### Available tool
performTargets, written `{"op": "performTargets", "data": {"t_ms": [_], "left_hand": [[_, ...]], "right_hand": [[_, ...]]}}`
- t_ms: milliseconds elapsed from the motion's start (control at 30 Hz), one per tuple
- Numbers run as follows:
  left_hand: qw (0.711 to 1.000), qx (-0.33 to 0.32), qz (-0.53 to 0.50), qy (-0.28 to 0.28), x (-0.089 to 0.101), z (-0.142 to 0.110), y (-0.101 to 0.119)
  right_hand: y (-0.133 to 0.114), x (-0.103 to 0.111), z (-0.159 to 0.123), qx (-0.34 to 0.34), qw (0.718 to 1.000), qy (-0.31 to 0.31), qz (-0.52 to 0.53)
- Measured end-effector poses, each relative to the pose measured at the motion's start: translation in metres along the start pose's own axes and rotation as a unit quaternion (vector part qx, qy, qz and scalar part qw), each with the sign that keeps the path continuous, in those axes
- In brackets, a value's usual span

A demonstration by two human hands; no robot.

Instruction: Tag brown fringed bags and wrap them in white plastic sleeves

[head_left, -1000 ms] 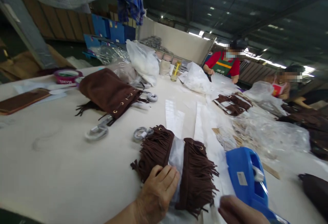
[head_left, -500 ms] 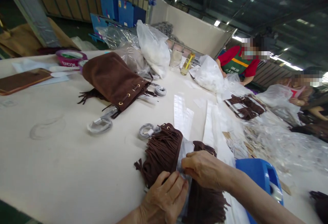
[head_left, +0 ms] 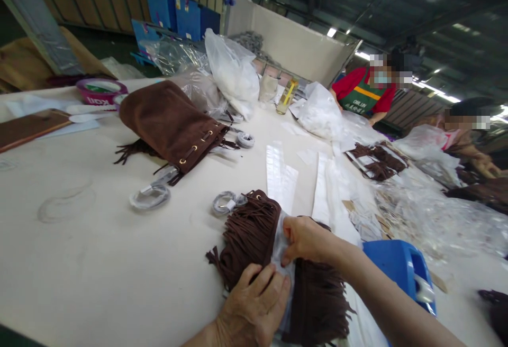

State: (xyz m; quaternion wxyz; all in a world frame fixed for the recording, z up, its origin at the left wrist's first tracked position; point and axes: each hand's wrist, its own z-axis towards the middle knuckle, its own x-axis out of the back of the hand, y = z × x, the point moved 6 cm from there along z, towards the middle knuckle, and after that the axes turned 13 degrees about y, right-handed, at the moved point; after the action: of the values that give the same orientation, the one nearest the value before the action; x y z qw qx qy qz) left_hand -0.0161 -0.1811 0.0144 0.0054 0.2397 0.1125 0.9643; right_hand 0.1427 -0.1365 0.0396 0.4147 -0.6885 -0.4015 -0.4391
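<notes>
A dark brown fringed bag (head_left: pixel 250 230) lies on the table in front of me, with a second brown fringed piece (head_left: pixel 319 302) to its right. A cloudy plastic film (head_left: pixel 281 238) runs between the two. Across the film's lower part and the first bag's edge, my left hand (head_left: pixel 256 299) presses with bent fingers, closed on the film. My right hand (head_left: pixel 307 240) grips the film higher up with curled thumb and fingers; its fingertips are partly hidden. A wrapped grey coil (head_left: pixel 225 203) sits at the bag's top left corner.
A larger brown drawstring bag (head_left: pixel 170 125) lies at left, near a wrapped coil (head_left: pixel 150 197) and a purple tape roll (head_left: pixel 101 92). White strips (head_left: pixel 281 170) lie ahead. A blue container (head_left: pixel 397 267) stands by my right forearm. Two co-workers (head_left: pixel 363 93) are across the table.
My right hand has moved slightly up along the film, its thumb now farther from the left fingers. More film shows between the hands. My left hand stays about where it was.
</notes>
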Motion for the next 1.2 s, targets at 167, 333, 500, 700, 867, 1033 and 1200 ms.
{"op": "performTargets", "data": {"t_ms": [167,333,500,700,867,1033,1200], "left_hand": [[1.0,0.009,-0.006,-0.016,0.001,0.0,0.0],[1.0,0.009,-0.005,-0.014,0.001,-0.001,0.001],[0.998,0.02,-0.037,0.048,0.006,0.001,-0.002],[0.996,0.026,-0.021,0.087,0.015,0.008,-0.001],[0.987,0.08,-0.133,0.037,0.034,0.018,-0.02],[0.97,0.239,0.003,0.052,0.06,0.041,-0.092],[0.994,0.099,-0.005,-0.055,0.021,0.083,-0.081]], "right_hand": [[0.024,0.001,-0.005,-0.015,0.995,0.049,0.08],[0.011,0.005,-0.057,0.005,0.965,0.252,0.072],[-0.042,-0.026,-0.112,0.26,0.875,0.397,-0.096],[-0.048,-0.042,-0.117,0.319,0.845,0.419,-0.094],[-0.033,-0.042,-0.123,0.305,0.885,0.347,0.063],[-0.009,-0.02,-0.13,0.158,0.865,0.476,0.012],[-0.037,-0.03,-0.118,0.251,0.789,0.522,-0.206]]}}
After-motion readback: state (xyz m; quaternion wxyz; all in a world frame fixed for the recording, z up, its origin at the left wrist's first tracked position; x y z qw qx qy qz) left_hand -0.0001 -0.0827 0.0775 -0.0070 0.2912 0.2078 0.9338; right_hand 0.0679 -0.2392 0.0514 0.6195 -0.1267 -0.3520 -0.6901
